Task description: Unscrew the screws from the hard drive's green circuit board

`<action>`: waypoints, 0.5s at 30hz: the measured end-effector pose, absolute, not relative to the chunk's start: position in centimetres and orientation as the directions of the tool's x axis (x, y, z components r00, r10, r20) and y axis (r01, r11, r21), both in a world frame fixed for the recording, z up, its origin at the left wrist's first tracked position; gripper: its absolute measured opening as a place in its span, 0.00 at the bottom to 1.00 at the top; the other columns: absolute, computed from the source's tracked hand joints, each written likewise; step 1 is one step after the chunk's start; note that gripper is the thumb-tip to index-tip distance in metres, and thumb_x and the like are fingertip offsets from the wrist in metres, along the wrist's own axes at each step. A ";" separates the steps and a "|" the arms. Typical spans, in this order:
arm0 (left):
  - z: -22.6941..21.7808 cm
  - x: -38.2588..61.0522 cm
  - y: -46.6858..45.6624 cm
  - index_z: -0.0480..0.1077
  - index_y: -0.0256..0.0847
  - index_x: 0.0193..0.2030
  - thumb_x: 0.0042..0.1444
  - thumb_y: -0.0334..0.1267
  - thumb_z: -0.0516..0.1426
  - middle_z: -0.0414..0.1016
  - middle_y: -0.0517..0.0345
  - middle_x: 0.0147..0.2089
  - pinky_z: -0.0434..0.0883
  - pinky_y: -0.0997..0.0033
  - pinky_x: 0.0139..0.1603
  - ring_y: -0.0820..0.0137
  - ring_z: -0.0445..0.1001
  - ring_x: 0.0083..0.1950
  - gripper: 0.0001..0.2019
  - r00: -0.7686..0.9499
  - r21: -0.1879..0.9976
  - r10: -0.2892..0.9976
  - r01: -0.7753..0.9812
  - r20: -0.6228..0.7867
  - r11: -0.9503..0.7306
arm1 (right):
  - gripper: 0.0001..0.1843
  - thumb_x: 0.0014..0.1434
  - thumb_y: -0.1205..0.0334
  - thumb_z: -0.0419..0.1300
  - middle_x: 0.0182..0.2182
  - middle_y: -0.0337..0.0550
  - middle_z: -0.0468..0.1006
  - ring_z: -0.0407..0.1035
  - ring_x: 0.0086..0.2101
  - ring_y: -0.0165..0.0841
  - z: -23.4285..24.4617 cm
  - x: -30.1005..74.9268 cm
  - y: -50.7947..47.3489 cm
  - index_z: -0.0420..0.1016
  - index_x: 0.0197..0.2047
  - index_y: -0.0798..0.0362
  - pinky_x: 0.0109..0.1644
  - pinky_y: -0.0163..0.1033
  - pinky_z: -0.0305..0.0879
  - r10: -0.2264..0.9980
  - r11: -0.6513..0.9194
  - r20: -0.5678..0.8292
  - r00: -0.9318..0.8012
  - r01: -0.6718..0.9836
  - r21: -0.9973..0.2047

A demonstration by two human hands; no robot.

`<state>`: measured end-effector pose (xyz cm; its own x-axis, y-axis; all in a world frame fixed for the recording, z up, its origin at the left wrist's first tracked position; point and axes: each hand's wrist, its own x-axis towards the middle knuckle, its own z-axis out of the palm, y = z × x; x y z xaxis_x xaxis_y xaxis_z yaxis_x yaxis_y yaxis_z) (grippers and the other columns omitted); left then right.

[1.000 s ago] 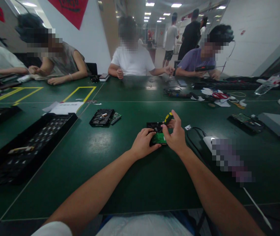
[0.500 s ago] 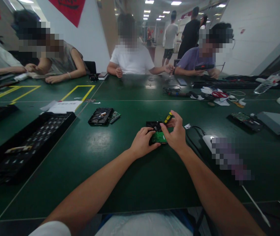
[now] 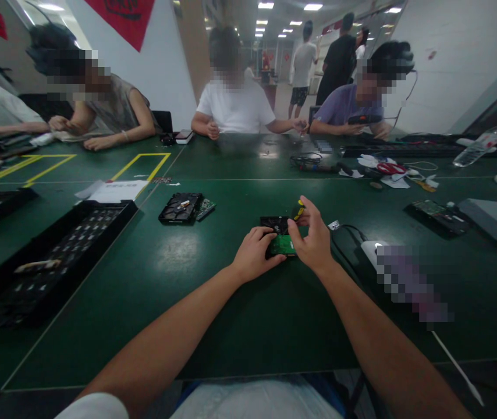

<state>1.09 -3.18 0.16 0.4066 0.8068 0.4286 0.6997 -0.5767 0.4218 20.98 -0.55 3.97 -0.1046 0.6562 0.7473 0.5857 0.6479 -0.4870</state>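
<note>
A hard drive (image 3: pixel 274 224) with a green circuit board (image 3: pixel 282 245) on its upper side lies on the green table in front of me. My left hand (image 3: pixel 255 250) grips its left side, fingers over the far edge and thumb along the near edge. Between the fingertips of my right hand (image 3: pixel 312 238) is a yellow-and-black screwdriver (image 3: pixel 300 209), its handle tilted above the drive's right side. The screwdriver's tip is hidden behind my hand.
To the left are a long black tray (image 3: pixel 56 262) and another opened drive (image 3: pixel 181 208) beside a small circuit board (image 3: pixel 206 208). A power strip (image 3: pixel 369 253) with a cable lies right, near another drive (image 3: pixel 438 216). Several people sit across the table.
The screwdriver handle has turned slightly between my right fingers. My left hand and the hard drive have stayed in place; the whole view has shifted a little.
</note>
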 end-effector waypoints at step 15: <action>0.5 1.1 -3.3 0.71 0.39 0.62 0.60 0.55 0.65 0.71 0.44 0.63 0.69 0.45 0.68 0.51 0.67 0.66 0.29 0.404 0.428 0.818 0.707 0.409 -0.563 | 0.36 0.66 0.56 0.64 0.56 0.51 0.75 0.79 0.40 0.39 3.6 21.0 -0.3 0.55 0.72 0.44 0.45 0.51 0.84 0.653 0.649 0.755 -0.054 0.554 -0.521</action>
